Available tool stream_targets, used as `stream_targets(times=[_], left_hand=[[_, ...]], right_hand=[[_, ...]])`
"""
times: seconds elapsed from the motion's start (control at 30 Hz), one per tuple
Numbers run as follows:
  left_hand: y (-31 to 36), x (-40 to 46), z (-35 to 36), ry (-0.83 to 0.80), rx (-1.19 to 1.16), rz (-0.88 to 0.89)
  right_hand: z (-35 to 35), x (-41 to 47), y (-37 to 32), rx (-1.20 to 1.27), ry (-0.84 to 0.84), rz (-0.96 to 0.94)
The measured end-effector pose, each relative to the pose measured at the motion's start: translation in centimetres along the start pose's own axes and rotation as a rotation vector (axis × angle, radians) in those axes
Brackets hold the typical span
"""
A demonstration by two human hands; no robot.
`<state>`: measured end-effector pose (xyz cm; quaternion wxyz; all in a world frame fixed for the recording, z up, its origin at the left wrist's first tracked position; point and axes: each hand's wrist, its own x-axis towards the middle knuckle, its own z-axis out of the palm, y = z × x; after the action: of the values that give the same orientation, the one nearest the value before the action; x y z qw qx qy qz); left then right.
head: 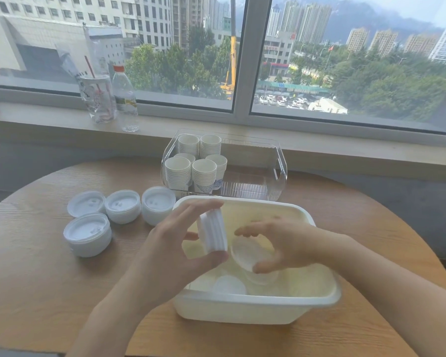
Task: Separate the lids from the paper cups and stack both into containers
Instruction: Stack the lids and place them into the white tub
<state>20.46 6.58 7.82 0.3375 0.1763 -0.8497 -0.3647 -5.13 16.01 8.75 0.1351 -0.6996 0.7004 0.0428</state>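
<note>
Am holding lid stack [213,231] on edge in left grip [175,243], thumb and fingers clamping it. Right grip [276,244] pinching single lid [245,255] beside it, above white tub [258,302]. Risk: sideways stack fanning apart, lids spilling onto counter [36,279].

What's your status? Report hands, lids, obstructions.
Left hand grips white plastic lid stack. Right hand pinches single lid over white plastic tub. Nothing obstructing.

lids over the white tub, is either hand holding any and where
Left hand pinches a small lid stack by its edges; right hand grips a single lid by its rim.
</note>
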Motion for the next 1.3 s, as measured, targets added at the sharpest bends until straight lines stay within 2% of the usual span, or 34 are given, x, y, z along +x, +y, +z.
stream_targets(times=[0.13, 0.4, 0.7, 1.3], left_hand=[[0.0, -0.1, -0.2, 0.031, -0.031, -0.038], [0.5, -0.6, -0.3, 0.083, -0.089, -0.081], [1.9, -0.8, -0.6, 0.023, -0.273, -0.082], [2.7, -0.8, -0.4, -0.008, -0.270, -0.041]], right_hand=[[-1.3, -1.1, -0.2, 0.351, 0.232, -0.072], [-2.5, -2.9, -1.8, 0.787, 0.380, -0.177], [-3.6, -3.8, -4.4, 0.758, 0.390, -0.324], [-3.8, -3.9, -5.1, 0.755, 0.394, -0.304]])
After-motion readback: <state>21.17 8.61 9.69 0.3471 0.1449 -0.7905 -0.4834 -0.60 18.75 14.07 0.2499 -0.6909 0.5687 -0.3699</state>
